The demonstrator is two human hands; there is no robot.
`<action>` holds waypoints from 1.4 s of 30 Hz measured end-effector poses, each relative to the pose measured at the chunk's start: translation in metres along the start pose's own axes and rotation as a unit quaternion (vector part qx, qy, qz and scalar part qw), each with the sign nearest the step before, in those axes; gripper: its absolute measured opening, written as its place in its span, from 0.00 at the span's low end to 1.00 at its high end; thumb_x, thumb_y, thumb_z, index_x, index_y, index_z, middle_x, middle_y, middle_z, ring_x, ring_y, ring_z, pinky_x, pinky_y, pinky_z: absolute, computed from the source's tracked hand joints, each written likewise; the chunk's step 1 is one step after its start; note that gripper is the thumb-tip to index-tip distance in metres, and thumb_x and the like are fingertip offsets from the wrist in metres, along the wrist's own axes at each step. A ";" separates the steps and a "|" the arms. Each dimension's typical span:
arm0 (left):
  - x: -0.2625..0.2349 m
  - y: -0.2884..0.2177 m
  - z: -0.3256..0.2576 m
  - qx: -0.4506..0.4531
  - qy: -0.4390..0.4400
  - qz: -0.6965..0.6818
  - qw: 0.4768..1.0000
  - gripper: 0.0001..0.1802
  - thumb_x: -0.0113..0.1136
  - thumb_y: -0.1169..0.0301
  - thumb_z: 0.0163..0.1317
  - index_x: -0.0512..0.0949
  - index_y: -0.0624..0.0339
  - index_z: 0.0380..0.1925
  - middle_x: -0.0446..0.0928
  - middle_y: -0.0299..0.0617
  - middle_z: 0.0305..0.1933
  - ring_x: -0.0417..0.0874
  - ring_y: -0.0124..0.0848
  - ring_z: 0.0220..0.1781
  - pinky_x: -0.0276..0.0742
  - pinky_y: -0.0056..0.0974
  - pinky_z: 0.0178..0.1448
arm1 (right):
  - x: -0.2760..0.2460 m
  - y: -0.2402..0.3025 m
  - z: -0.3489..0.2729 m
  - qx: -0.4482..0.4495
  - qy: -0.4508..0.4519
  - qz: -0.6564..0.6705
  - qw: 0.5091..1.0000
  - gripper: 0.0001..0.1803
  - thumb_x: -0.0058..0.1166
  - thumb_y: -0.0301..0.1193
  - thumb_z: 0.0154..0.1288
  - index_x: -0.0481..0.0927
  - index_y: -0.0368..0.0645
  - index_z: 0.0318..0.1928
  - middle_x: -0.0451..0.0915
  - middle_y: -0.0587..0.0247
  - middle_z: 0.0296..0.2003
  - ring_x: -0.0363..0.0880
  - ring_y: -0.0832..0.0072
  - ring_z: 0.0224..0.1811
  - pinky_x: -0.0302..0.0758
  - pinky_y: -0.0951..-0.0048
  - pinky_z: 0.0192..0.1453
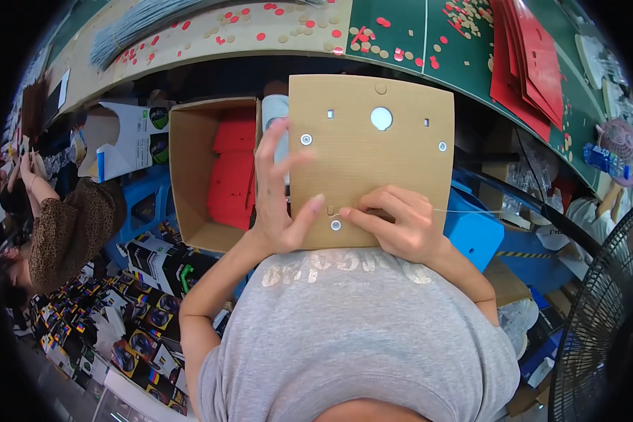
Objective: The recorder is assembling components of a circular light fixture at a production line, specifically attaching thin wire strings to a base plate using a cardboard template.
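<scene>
A brown cardboard panel [373,172] stands upright against my grey shirt. It has a round hole near the top, small square holes and metal eyelets. My left hand [280,186] is open at the panel's left edge, its fingers spread and slightly blurred, with the thumb over the board. Low on the panel, my right hand [397,221] is closed in a pinch beside a small slot and the bottom eyelet. From it a thin pale cord [471,211] runs off to the right. The fingers hide most of what they pinch.
An open cardboard box [183,176] with red pieces stands at left. On the bench ahead lie a bundle of pale strands [130,32], scattered red and tan discs, and red sheets [527,63]. A fan [598,302] is at right; another person [70,232] sits far left.
</scene>
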State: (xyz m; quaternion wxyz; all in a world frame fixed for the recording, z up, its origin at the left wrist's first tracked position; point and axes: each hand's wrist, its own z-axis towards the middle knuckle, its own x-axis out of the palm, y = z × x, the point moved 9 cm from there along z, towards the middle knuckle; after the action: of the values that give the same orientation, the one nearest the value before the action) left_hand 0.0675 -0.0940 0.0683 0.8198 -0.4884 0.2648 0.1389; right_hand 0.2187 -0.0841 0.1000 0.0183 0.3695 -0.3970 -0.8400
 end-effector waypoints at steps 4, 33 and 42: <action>0.029 0.034 -0.022 -0.271 -0.004 -0.363 0.891 0.58 0.59 0.72 0.57 0.34 0.63 0.81 0.39 0.56 0.85 0.44 0.49 0.85 0.43 0.49 0.84 | 0.000 0.003 0.003 0.011 0.032 -0.015 0.999 0.19 0.66 0.19 0.46 0.90 0.39 0.43 0.80 0.62 0.32 0.80 0.74 0.29 0.81 0.73 0.31; 0.032 0.037 -0.010 -0.387 -0.071 -0.466 0.792 0.56 0.61 0.70 0.58 0.37 0.55 0.82 0.42 0.54 0.84 0.49 0.43 0.84 0.49 0.47 0.83 | -0.002 0.002 0.010 0.053 0.139 -0.084 0.985 0.28 0.63 0.20 0.48 0.86 0.40 0.55 0.69 0.65 0.29 0.77 0.71 0.30 0.79 0.68 0.32; 0.035 0.031 -0.011 -0.259 -0.018 -0.440 0.860 0.62 0.56 0.75 0.51 0.29 0.58 0.82 0.36 0.56 0.85 0.43 0.45 0.86 0.43 0.47 0.84 | 0.006 0.009 0.014 0.023 0.194 -0.070 0.978 0.26 0.62 0.24 0.54 0.85 0.39 0.57 0.68 0.64 0.31 0.76 0.71 0.33 0.80 0.68 0.37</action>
State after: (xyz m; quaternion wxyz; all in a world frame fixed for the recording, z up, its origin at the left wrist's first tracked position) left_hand 0.0779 -0.0890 0.0213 0.6444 -0.7459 -0.0382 -0.1641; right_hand 0.2031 -0.0825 0.1085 0.0272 0.5526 -0.3781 -0.7423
